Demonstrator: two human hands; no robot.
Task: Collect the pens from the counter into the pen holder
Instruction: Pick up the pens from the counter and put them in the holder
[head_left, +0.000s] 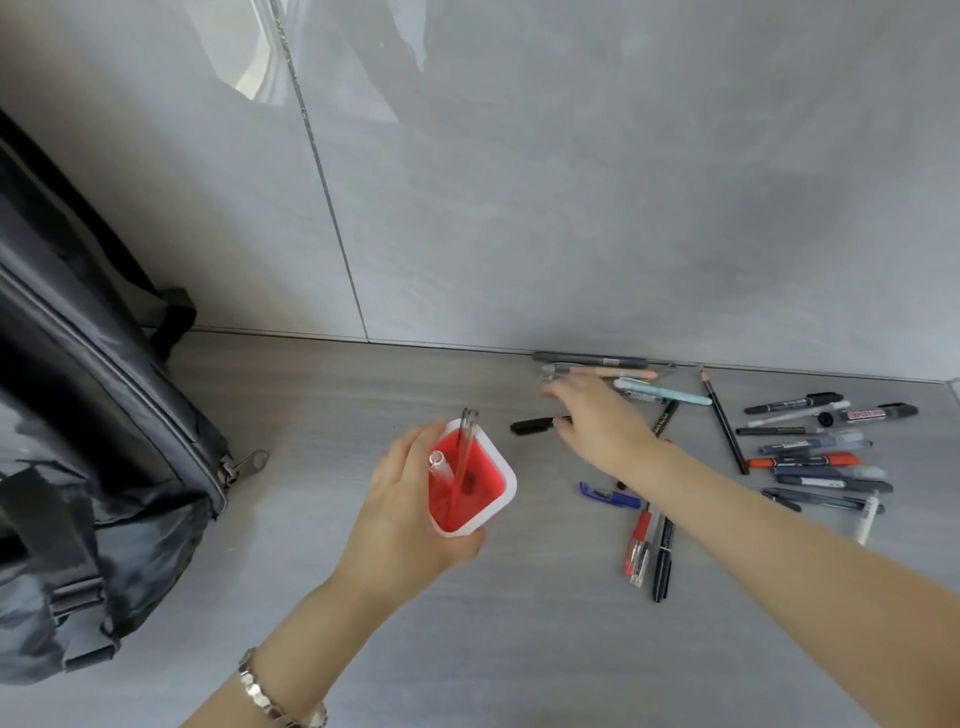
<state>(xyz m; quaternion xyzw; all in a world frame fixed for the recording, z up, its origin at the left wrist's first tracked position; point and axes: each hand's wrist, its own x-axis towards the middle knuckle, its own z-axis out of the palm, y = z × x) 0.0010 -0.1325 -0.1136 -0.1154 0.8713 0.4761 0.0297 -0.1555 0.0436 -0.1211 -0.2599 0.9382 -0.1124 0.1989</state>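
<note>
My left hand (410, 512) grips a white pen holder (501, 480) with a red inside, standing on the grey counter. Two clear-bodied pens (464, 457) stand in it. My right hand (597, 421) hovers palm down with fingers spread over a black pen (532, 425) that lies just right of the holder; whether the fingers touch it I cannot tell. Several pens and markers lie scattered to the right, among them a pale blue pen (662, 391), a red pen (638, 540), a blue pen (608, 494) and a long black pencil (724, 423).
A dark backpack (88, 441) fills the left side of the counter, its zipper pull near the holder. A grey tiled wall (571, 182) rises right behind the pens. A metal bracelet (265, 693) sits on my left wrist.
</note>
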